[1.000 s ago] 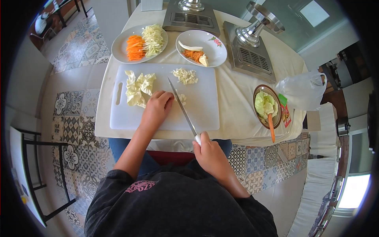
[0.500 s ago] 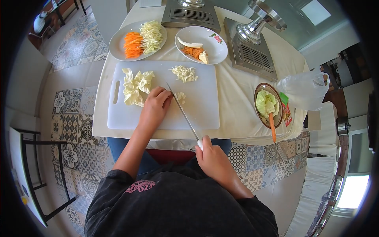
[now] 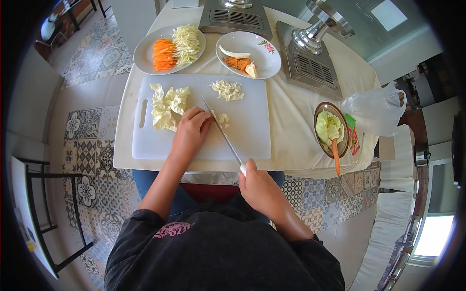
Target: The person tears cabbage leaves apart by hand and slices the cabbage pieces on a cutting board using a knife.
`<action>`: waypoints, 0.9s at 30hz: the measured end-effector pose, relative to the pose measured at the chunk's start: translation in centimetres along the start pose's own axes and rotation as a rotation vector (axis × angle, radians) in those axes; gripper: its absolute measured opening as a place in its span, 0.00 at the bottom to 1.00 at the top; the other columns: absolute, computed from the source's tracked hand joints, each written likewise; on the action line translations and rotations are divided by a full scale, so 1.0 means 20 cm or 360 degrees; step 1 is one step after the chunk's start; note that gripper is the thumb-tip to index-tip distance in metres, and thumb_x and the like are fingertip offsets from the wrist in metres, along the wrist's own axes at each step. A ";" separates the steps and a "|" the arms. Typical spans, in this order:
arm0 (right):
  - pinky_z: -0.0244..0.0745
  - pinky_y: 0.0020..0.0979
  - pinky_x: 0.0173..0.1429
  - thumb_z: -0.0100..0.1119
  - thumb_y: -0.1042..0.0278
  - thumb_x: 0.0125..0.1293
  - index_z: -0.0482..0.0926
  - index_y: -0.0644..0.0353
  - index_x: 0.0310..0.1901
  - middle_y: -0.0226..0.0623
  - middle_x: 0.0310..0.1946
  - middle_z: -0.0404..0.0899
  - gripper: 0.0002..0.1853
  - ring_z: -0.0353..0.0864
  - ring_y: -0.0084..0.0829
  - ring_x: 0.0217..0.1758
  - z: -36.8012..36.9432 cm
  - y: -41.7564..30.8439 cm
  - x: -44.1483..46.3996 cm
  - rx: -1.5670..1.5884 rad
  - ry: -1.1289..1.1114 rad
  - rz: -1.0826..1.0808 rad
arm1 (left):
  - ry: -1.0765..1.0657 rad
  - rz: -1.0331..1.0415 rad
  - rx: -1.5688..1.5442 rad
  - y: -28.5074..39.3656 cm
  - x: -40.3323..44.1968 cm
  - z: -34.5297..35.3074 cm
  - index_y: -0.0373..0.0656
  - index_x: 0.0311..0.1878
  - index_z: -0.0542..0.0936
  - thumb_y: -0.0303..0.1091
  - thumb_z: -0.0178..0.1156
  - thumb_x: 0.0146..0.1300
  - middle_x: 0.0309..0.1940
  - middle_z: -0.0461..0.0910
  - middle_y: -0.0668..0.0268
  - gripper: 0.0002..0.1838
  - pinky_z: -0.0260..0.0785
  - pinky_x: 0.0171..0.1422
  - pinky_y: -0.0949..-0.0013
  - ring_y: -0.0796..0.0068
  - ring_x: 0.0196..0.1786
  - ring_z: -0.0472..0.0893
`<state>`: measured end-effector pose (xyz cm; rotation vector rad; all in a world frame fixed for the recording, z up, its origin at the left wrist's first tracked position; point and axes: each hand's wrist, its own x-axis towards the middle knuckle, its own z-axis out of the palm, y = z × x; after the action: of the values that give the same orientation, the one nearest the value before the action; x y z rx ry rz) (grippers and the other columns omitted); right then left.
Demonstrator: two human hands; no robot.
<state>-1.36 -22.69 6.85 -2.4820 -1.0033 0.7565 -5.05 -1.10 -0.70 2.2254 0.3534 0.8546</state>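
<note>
My right hand [image 3: 262,186] is wrapped round the white handle of a long kitchen knife [image 3: 224,133], its blade slanting up and left over the white cutting board [image 3: 242,140]. Close against the blade, my left hand [image 3: 191,131] has its fingers curled down, pressing a piece of cabbage that they mostly hide. Small cut cabbage bits [image 3: 223,119] lie just right of the blade. Farther up the board is a pile of chopped cabbage [image 3: 227,90]. Loose cabbage leaves [image 3: 167,106] rest at the board's left, beside my left hand.
Beyond the board stand a plate [image 3: 141,56] of shredded carrot and cabbage and a flowered plate [image 3: 267,63] with vegetable scraps. Two metal stoves [image 3: 310,68] are at the back. Rightward are a brown-rimmed bowl [image 3: 318,138] with cabbage and a carrot, and a plastic bag [image 3: 376,109].
My right hand and the knife have slid slightly forward and left, away from my body. My left hand stays nearly in place on the board.
</note>
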 end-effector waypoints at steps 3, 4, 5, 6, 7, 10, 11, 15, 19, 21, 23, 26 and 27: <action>0.77 0.57 0.37 0.47 0.65 0.73 0.65 0.71 0.43 0.64 0.26 0.80 0.13 0.82 0.63 0.32 0.02 0.00 0.03 -0.0002 0.0031 0.0000 | 0.0003 0.0004 0.0003 0.01 0.00 0.00 0.34 0.39 0.81 0.19 0.62 0.59 0.35 0.78 0.59 0.05 0.73 0.36 0.65 0.61 0.32 0.80; 0.77 0.57 0.37 0.47 0.65 0.73 0.65 0.71 0.43 0.65 0.26 0.80 0.13 0.82 0.63 0.32 0.03 0.00 0.04 -0.0004 0.0041 0.0004 | 0.0001 -0.0007 -0.0008 0.01 0.00 0.00 0.34 0.39 0.81 0.20 0.63 0.59 0.35 0.78 0.59 0.05 0.73 0.36 0.65 0.61 0.31 0.80; 0.77 0.57 0.37 0.47 0.65 0.73 0.65 0.71 0.44 0.65 0.26 0.80 0.13 0.82 0.63 0.32 0.04 0.00 0.05 -0.0005 0.0052 0.0008 | -0.0001 -0.0017 -0.0018 0.01 0.00 0.00 0.34 0.39 0.81 0.20 0.63 0.59 0.35 0.78 0.58 0.05 0.73 0.36 0.64 0.60 0.31 0.80; 0.75 0.57 0.38 0.48 0.66 0.73 0.65 0.71 0.43 0.65 0.26 0.79 0.13 0.81 0.64 0.33 0.04 0.00 0.06 0.0031 0.0065 0.0014 | 0.0004 -0.0023 -0.0021 0.01 0.00 0.00 0.34 0.39 0.81 0.20 0.63 0.59 0.35 0.78 0.58 0.05 0.73 0.36 0.64 0.60 0.31 0.80; 0.74 0.58 0.39 0.49 0.66 0.72 0.65 0.71 0.42 0.66 0.27 0.79 0.13 0.80 0.65 0.33 0.04 0.00 0.06 0.0068 0.0078 0.0019 | 0.0009 -0.0029 -0.0023 0.01 0.00 0.00 0.34 0.38 0.80 0.20 0.63 0.59 0.35 0.78 0.58 0.05 0.73 0.36 0.64 0.60 0.31 0.80; 0.72 0.58 0.39 0.51 0.65 0.72 0.65 0.71 0.42 0.66 0.27 0.78 0.14 0.79 0.66 0.34 0.05 0.03 0.06 0.0149 0.0096 0.0002 | 0.0001 -0.0004 0.0011 0.01 0.00 0.00 0.35 0.38 0.80 0.21 0.64 0.59 0.34 0.78 0.58 0.04 0.73 0.36 0.64 0.61 0.31 0.80; 0.71 0.58 0.39 0.51 0.65 0.72 0.65 0.70 0.42 0.66 0.28 0.79 0.14 0.79 0.66 0.34 0.05 0.05 0.05 0.0171 0.0095 -0.0011 | -0.0004 0.0009 0.0031 0.01 0.00 0.00 0.35 0.38 0.80 0.21 0.64 0.59 0.34 0.78 0.58 0.04 0.73 0.36 0.64 0.61 0.32 0.80; 0.70 0.58 0.39 0.51 0.64 0.71 0.65 0.68 0.41 0.64 0.28 0.79 0.14 0.79 0.65 0.35 0.02 0.09 -0.04 0.0116 0.0099 -0.0002 | -0.0003 -0.0076 -0.0016 0.02 -0.01 0.01 0.36 0.37 0.81 0.21 0.64 0.58 0.34 0.78 0.57 0.04 0.73 0.43 0.58 0.53 0.37 0.79; 0.72 0.58 0.37 0.51 0.63 0.71 0.65 0.67 0.42 0.61 0.26 0.79 0.13 0.80 0.63 0.32 -0.01 0.12 -0.09 0.0089 0.0115 -0.0018 | -0.0016 -0.0063 0.0038 0.02 -0.01 0.00 0.36 0.37 0.81 0.22 0.64 0.59 0.34 0.78 0.58 0.04 0.73 0.39 0.62 0.58 0.34 0.80; 0.72 0.58 0.36 0.51 0.64 0.71 0.65 0.67 0.42 0.60 0.24 0.79 0.13 0.80 0.62 0.31 -0.02 0.12 -0.09 0.0081 0.0144 -0.0054 | 0.0003 -0.0028 0.0060 0.01 -0.01 0.00 0.36 0.37 0.81 0.22 0.64 0.59 0.35 0.78 0.58 0.04 0.74 0.37 0.63 0.59 0.33 0.81; 0.72 0.58 0.34 0.51 0.63 0.71 0.65 0.66 0.42 0.59 0.23 0.79 0.13 0.80 0.61 0.30 -0.01 0.12 -0.08 0.0093 0.0190 -0.0105 | 0.0027 0.0010 0.0049 0.01 -0.01 0.01 0.36 0.37 0.81 0.22 0.64 0.59 0.35 0.78 0.58 0.04 0.74 0.38 0.62 0.59 0.35 0.81; 0.72 0.57 0.33 0.51 0.64 0.71 0.65 0.66 0.42 0.58 0.22 0.79 0.13 0.79 0.61 0.28 -0.01 0.10 -0.07 0.0100 0.0220 -0.0164 | 0.0050 0.0072 0.0097 0.00 0.00 0.01 0.36 0.37 0.81 0.21 0.64 0.58 0.35 0.78 0.58 0.04 0.74 0.38 0.61 0.57 0.36 0.81; 0.71 0.57 0.35 0.52 0.64 0.71 0.65 0.66 0.42 0.58 0.23 0.79 0.13 0.79 0.61 0.30 -0.02 0.08 -0.06 0.0102 0.0190 -0.0136 | 0.0048 0.0057 0.0107 0.00 0.00 0.01 0.36 0.36 0.81 0.21 0.64 0.58 0.35 0.78 0.57 0.04 0.74 0.39 0.61 0.56 0.36 0.81</action>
<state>-1.00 -24.82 6.75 -2.3827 -1.0185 0.5975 -4.98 -1.26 -0.77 2.2889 0.3623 0.9085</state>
